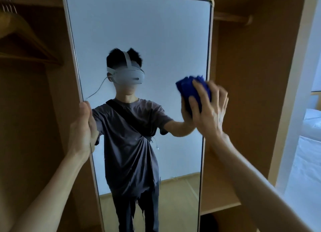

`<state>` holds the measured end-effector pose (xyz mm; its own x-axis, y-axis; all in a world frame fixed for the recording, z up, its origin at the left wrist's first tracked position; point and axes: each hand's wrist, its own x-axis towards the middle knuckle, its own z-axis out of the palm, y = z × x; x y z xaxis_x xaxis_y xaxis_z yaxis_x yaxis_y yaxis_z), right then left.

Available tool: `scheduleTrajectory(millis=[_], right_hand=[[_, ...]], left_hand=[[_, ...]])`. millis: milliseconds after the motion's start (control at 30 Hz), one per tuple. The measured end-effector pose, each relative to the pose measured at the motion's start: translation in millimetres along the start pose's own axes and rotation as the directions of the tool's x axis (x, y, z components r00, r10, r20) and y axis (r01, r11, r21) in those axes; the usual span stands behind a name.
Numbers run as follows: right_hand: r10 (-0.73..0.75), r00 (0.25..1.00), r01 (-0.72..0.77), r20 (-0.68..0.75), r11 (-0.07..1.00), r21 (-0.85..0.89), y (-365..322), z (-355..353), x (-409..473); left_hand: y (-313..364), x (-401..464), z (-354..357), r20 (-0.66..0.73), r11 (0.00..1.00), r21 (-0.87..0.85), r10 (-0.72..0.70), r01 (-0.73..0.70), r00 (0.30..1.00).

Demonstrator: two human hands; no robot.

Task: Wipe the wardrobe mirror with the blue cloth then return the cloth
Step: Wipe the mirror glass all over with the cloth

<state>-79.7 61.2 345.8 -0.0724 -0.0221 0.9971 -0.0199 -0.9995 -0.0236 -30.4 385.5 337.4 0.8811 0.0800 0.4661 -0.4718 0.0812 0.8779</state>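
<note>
A tall wardrobe mirror [139, 32] in a pale frame stands in front of me, tilted slightly. My right hand [210, 110] presses a crumpled blue cloth [196, 91] flat against the glass near the mirror's right edge, at mid height. The fingers are spread over the cloth, which is slightly blurred. My left hand [83, 127] grips the mirror's left frame edge, thumb on the front. The glass reflects a person wearing a headset and a dark T-shirt.
The mirror sits inside an open wooden wardrobe. Wooden hangers [20, 34] hang at the upper left. A rail [232, 18] runs at the upper right above a wooden shelf [218, 197]. A white bed [309, 145] shows past the wardrobe's right side.
</note>
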Motion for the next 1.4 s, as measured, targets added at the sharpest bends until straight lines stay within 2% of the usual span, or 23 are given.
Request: scheduleTrajectory(millis=[67, 133, 233, 300, 367, 500, 633, 700, 767, 867, 1000, 1100, 1167, 1233, 1333, 1400], right_hand=[[-0.063, 0.996, 0.059, 0.068, 0.997, 0.049, -6.9, -4.2, -58.1], [-0.143, 0.980, 0.127, 0.137, 0.985, 0.116, -10.9, -7.9, -114.9], [-0.231, 0.937, 0.199, 0.262, 0.969, 0.144, -14.8, -12.7, -174.0], [-0.241, 0.922, 0.200, 0.304, 0.967, 0.160, -13.1, -12.5, -175.4], [-0.202, 0.946, 0.164, 0.252, 0.973, 0.164, -8.4, -8.8, -151.6], [-0.034, 0.994, 0.021, 0.100, 0.992, 0.126, 3.9, 1.6, -77.0], [0.191, 0.981, -0.192, 0.017, 0.969, 0.154, -1.4, 13.2, -38.5], [0.217, 0.976, -0.218, 0.022, 0.964, 0.152, -16.5, 12.6, -48.7], [0.135, 0.989, -0.143, 0.058, 0.975, 0.172, -33.7, 8.5, -79.4], [-0.093, 0.987, 0.061, 0.134, 0.972, 0.227, -59.7, 2.0, -144.4], [-0.411, 0.890, 0.357, 0.199, 0.898, 0.258, -68.9, -6.3, -209.8], [-0.478, 0.855, 0.420, 0.200, 0.865, 0.275, -60.2, -4.9, -204.7], [-0.432, 0.891, 0.387, 0.142, 0.884, 0.262, -57.4, 2.7, -176.1], [-0.325, 0.942, 0.298, 0.076, 0.921, 0.253, -54.9, 11.1, -130.1], [-0.207, 0.978, 0.197, 0.017, 0.949, 0.246, -53.2, 21.9, -58.9], [-0.078, 0.997, 0.080, -0.016, 0.968, 0.238, -61.4, 30.9, -30.4]], left_hand=[[-13.7, -8.1, -2.8, 0.011, 0.997, 0.048, 0.059, -0.059, 0.998], [-26.1, -14.5, -6.8, 0.063, 0.995, -0.004, 0.102, -0.102, 0.993], [-33.3, -20.2, -11.3, 0.091, 0.996, -0.059, 0.078, -0.073, 0.993], [-36.1, -20.4, -11.5, 0.086, 0.998, -0.055, 0.044, -0.039, 0.995], [-39.1, -18.7, -10.8, 0.055, 1.000, -0.001, 0.016, -0.016, 0.998], [-42.2, -15.2, -8.8, 0.043, 1.000, -0.017, -0.001, 0.002, 0.999], [-47.7, -12.6, -10.4, 0.030, 1.000, -0.004, 0.000, 0.000, 1.000], [-47.6, -12.6, -9.4, 0.034, 1.000, -0.005, 0.001, -0.001, 0.999], [-44.5, -14.2, -7.1, 0.029, 1.000, -0.025, -0.012, 0.013, 1.000], [-39.4, -15.9, -4.5, 0.030, 0.999, -0.045, -0.004, 0.006, 1.000], [-42.2, -13.3, -5.8, 0.035, 0.998, -0.039, 0.040, -0.038, 0.999], [-46.3, -11.5, -6.0, 0.043, 0.997, -0.067, 0.035, -0.032, 0.998], [-50.0, -8.7, -5.9, 0.058, 0.997, -0.071, 0.029, -0.025, 0.998], [-55.0, -5.6, -7.6, 0.068, 0.997, -0.065, 0.035, -0.030, 0.997], [-55.5, -4.4, -7.2, 0.098, 0.992, -0.124, 0.033, -0.020, 0.995], [-58.1, -4.1, -9.2, 0.113, 0.990, -0.138, 0.036, -0.020, 0.993]])
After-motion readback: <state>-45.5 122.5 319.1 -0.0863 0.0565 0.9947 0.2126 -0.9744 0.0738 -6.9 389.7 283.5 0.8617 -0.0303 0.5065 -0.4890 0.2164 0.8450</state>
